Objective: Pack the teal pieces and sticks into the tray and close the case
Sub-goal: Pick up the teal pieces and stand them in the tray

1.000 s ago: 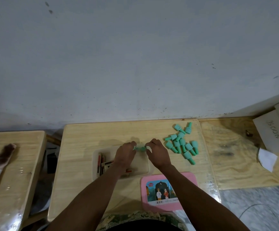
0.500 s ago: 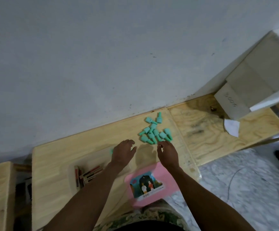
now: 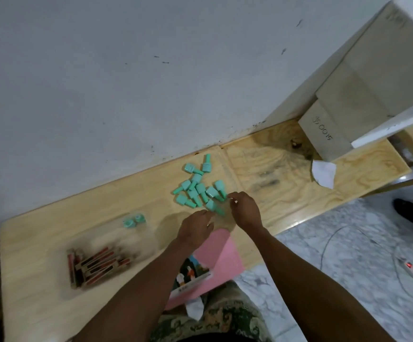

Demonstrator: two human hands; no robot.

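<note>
A pile of several teal pieces (image 3: 200, 190) lies on the wooden table near the wall. My right hand (image 3: 245, 209) reaches its near right edge, fingers curled over the closest pieces; whether it holds one is hidden. My left hand (image 3: 195, 228) hovers just below the pile, fingers loosely spread, holding nothing that I can see. The clear tray (image 3: 136, 243) sits to the left, blurred, with two teal pieces (image 3: 134, 220) at its far end and red and dark sticks (image 3: 94, 265) at its near left. The pink case lid (image 3: 221, 255) lies under my forearms.
A second plywood table (image 3: 299, 183) adjoins on the right, carrying a cardboard box (image 3: 328, 134) and a white paper scrap (image 3: 324, 172). The wall (image 3: 126, 82) runs along the back. Marble floor (image 3: 348, 255) with a cable and a power strip (image 3: 412, 267) lies to the right.
The view swung left-down and tilted. Both hands left the tray, where two teal pieces now lie, and moved right to the teal pile; the right hand now reaches its near edge.
</note>
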